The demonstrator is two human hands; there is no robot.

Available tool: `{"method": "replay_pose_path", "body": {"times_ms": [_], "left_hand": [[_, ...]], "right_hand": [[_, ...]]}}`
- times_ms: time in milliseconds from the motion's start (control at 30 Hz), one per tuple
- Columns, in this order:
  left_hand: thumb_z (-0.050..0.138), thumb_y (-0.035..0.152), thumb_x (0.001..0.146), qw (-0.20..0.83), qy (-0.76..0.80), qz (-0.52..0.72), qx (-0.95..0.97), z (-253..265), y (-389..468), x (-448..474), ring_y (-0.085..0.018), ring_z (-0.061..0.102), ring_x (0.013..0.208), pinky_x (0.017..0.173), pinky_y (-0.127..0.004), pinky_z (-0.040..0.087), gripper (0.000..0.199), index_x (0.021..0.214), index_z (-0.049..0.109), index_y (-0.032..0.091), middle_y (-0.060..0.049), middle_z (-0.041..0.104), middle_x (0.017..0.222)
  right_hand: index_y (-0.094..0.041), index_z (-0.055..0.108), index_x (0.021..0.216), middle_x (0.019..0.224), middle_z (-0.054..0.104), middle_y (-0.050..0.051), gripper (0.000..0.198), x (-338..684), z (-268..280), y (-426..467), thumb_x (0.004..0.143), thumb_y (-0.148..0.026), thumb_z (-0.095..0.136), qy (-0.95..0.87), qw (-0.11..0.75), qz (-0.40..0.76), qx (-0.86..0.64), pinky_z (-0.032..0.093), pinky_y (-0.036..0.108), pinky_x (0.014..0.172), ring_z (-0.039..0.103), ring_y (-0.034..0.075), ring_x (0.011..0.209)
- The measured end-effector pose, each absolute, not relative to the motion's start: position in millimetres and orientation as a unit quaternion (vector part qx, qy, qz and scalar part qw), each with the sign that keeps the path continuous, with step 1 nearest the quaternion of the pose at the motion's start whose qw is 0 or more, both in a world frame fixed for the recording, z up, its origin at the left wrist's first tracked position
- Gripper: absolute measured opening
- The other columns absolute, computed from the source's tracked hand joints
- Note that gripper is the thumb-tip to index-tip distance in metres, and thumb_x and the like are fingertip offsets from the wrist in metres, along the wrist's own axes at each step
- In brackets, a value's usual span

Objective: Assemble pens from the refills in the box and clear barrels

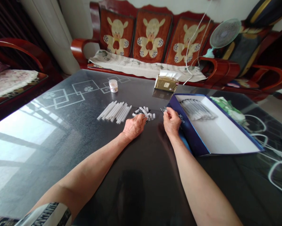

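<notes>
My left hand [134, 127] is closed in a pinch at the near edge of a small pile of short black and white pieces [144, 110], which look like pen caps. A slim whitish piece shows at its fingertips, too small to name surely. To its left lies a row of white, translucent tubes [114, 111], like pen barrels. My right hand [172, 121] is also pinched, beside the box's left wall. Small, thin, pointed pieces [163, 109] like pen tips show at its fingertips; whether they are held or lie on the table is hard to tell.
A blue box [237, 138] with white inside holds a row of slender clear pens or tubes [198, 109]. Behind stand a tissue pack [166, 82] and a small white cup [113, 85]. Green-white packaging [230, 110] and white cables [277, 157] lie right of the box.
</notes>
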State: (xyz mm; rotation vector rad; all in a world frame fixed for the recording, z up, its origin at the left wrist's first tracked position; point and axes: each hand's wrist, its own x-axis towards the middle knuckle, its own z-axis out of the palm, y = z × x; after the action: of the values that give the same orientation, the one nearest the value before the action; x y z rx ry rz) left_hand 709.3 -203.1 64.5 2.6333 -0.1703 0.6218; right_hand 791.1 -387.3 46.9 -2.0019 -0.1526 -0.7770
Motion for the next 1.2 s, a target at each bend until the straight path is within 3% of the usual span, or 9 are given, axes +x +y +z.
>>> {"method": "replay_pose_path", "body": {"times_ms": [300, 633, 733, 967, 1200], "left_hand": [[0.045, 0.035, 0.094, 0.257, -0.016, 0.278, 0.925, 59, -198, 715, -0.016, 0.066, 0.085, 0.069, -0.023, 0.045, 0.023, 0.1, 0.059, 0.018, -0.007, 0.069, 0.093], [0.048, 0.035, 0.092, 0.262, -0.012, 0.289, 0.921, 59, -198, 716, -0.016, 0.065, 0.085, 0.07, -0.022, 0.046, 0.023, 0.1, 0.061, 0.018, -0.007, 0.068, 0.095], [0.048, 0.033, 0.091, 0.255, -0.013, 0.289, 0.923, 60, -199, 714, -0.015, 0.065, 0.081, 0.068, -0.022, 0.046, 0.023, 0.1, 0.063, 0.018, -0.007, 0.067, 0.093], [0.048, 0.03, 0.09, 0.25, -0.002, 0.297, 0.922, 61, -199, 713, -0.014, 0.063, 0.082, 0.066, -0.021, 0.047, 0.023, 0.103, 0.065, 0.021, -0.006, 0.063, 0.096], [0.045, 0.029, 0.093, 0.23, -0.002, 0.28, 0.932, 62, -203, 712, -0.016, 0.063, 0.087, 0.07, -0.022, 0.049, 0.028, 0.114, 0.061, 0.02, -0.007, 0.062, 0.097]], "right_hand": [[-0.021, 0.068, 0.089, 0.085, 0.067, 0.005, 0.018, 783, 45, -381, 0.078, -0.03, 0.058, -0.166, 0.434, -0.257, -0.847, 0.051, 0.03, 0.072, 0.061, 0.015, 0.066], [-0.02, 0.067, 0.09, 0.086, 0.066, 0.004, 0.018, 773, 52, -374, 0.076, -0.024, 0.057, -0.218, 0.415, -0.221, -0.855, 0.05, 0.028, 0.07, 0.06, 0.014, 0.066], [-0.02, 0.066, 0.087, 0.089, 0.066, 0.004, 0.018, 772, 51, -375, 0.072, -0.019, 0.057, -0.25, 0.386, -0.207, -0.864, 0.05, 0.028, 0.07, 0.061, 0.015, 0.069], [-0.02, 0.063, 0.09, 0.093, 0.064, 0.006, 0.015, 769, 50, -371, 0.079, -0.021, 0.054, -0.306, 0.377, -0.215, -0.847, 0.05, 0.03, 0.073, 0.062, 0.017, 0.074], [-0.018, 0.061, 0.097, 0.1, 0.058, 0.012, 0.02, 771, 49, -364, 0.079, -0.023, 0.053, -0.281, 0.269, -0.259, -0.884, 0.048, 0.037, 0.086, 0.057, 0.025, 0.095]]}}
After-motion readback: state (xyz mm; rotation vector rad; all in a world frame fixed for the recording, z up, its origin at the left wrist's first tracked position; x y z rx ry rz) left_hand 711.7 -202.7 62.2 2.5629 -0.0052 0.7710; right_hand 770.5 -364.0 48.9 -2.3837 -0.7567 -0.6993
